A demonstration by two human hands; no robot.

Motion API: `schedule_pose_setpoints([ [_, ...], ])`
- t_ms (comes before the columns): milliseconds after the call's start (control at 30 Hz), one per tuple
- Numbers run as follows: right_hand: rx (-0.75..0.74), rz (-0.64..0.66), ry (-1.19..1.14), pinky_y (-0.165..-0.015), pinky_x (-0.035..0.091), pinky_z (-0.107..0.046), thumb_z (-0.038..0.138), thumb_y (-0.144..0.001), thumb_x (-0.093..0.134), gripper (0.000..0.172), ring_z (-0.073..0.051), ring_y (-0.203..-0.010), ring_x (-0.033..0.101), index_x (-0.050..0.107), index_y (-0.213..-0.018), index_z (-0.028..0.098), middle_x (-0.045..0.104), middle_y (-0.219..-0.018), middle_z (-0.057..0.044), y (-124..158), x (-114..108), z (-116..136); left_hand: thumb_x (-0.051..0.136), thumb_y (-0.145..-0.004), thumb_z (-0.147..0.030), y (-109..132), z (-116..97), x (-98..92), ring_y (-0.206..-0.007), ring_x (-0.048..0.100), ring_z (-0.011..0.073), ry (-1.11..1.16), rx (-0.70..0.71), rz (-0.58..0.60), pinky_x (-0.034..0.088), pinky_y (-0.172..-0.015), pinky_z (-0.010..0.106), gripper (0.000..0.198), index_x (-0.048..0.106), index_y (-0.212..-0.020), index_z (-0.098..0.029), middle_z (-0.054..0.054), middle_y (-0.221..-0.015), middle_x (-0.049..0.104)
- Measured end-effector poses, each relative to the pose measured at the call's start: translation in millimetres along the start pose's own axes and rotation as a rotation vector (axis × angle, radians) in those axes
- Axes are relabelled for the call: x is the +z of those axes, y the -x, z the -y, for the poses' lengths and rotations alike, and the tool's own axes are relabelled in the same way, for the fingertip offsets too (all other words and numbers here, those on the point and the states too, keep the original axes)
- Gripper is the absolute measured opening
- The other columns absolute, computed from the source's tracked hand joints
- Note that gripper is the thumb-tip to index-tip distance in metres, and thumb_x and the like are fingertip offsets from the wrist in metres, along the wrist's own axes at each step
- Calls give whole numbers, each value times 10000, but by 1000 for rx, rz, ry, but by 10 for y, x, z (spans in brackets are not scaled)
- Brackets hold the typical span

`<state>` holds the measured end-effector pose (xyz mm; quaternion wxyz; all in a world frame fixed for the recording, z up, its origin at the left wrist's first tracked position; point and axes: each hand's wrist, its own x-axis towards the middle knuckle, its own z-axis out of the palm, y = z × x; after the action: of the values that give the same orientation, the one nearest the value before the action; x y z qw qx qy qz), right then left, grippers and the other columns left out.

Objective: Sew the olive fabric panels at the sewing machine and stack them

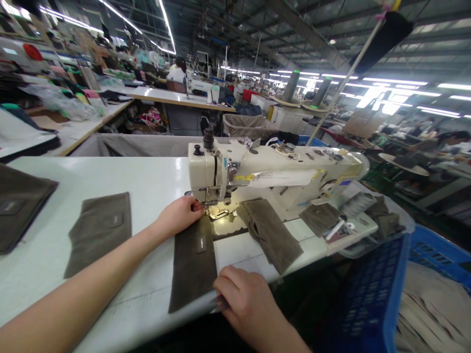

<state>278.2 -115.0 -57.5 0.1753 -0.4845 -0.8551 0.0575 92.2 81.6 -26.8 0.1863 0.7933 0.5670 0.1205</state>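
A long dark olive fabric piece (191,267) with a small label patch lies on the white table (154,171), its far end under the presser foot of a cream sewing machine (257,171). My left hand (180,214) rests on the fabric's far end beside the needle, fingers curled together and pressing the cloth. My right hand (243,299) lies at the table's front edge, fingers bent down onto the fabric's near corner.
A second olive piece (99,230) lies to the left, and another dark piece (18,208) at the far left edge. Folded olive pieces (270,230) sit right of the needle. A blue crate (371,299) stands at lower right. People work at tables behind.
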Motion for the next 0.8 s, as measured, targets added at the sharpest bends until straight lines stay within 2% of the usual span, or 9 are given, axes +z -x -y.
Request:
schedule_pose_setpoints([
  [200,14,44,13,-574,349,-320,154,-869,731,145,-182,-792,647,604,-914,207,658,-928,3,-41,-50,-7,546,-816,-331,-45,12,-23,-628,608,211,-45,30,-6,392,-590,299,237,521,-602,-232,28,-642,626],
  [267,19,60,16,-573,349,-316,157,-874,727,140,-186,-797,649,609,-929,208,663,-940,0,-44,-64,-6,555,-835,-326,-24,1,-42,-699,636,225,-63,59,-33,446,-637,304,199,577,-669,-218,51,-745,664],
  [333,25,65,13,-579,354,-312,152,-879,714,135,-188,-806,649,610,-943,210,665,-957,-2,-36,-70,-4,571,-847,-297,81,-31,-61,-869,656,268,-94,83,-93,500,-758,341,138,648,-828,-185,106,-940,688],
  [433,22,46,-12,-604,376,-311,139,-875,684,161,-195,-836,643,610,-995,216,658,-1001,-11,8,-58,-4,565,-880,-238,458,-107,-34,-1046,612,337,-239,202,-212,516,-883,448,204,675,-1023,-142,170,-1105,651],
  [467,20,36,-22,-610,382,-312,136,-867,676,186,-200,-847,640,610,-1020,218,655,-1017,-18,31,-48,-7,546,-906,-223,633,-130,1,-1019,616,327,-283,302,-216,528,-866,449,187,686,-1010,-156,154,-1072,661],
  [533,20,18,-38,-613,389,-315,128,-844,659,261,-210,-852,631,610,-1083,220,649,-1037,-31,85,-23,-16,482,-964,-191,1008,-159,105,-932,635,243,-221,565,-127,548,-820,363,221,701,-951,-215,86,-1018,687],
  [600,17,12,-51,-612,394,-317,113,-815,638,367,-215,-843,623,602,-1165,219,645,-1039,-40,139,7,-32,473,-939,-123,1342,-158,228,-913,649,200,-182,756,-107,553,-803,298,261,708,-969,-234,50,-1001,717],
  [700,0,10,-60,-631,408,-318,93,-774,608,529,-219,-860,616,562,-1288,212,641,-1062,-52,194,42,-57,440,-894,-31,1623,-120,360,-1014,662,194,-267,832,-240,551,-877,285,390,693,-1134,-207,35,-1102,751],
  [800,-1,4,-54,-650,409,-316,85,-770,584,535,-221,-890,614,561,-1286,221,641,-1074,-52,195,47,-69,390,-936,-30,1650,-95,375,-1013,668,177,-306,870,-330,549,-867,269,412,683,-1177,-191,27,-1107,759],
])
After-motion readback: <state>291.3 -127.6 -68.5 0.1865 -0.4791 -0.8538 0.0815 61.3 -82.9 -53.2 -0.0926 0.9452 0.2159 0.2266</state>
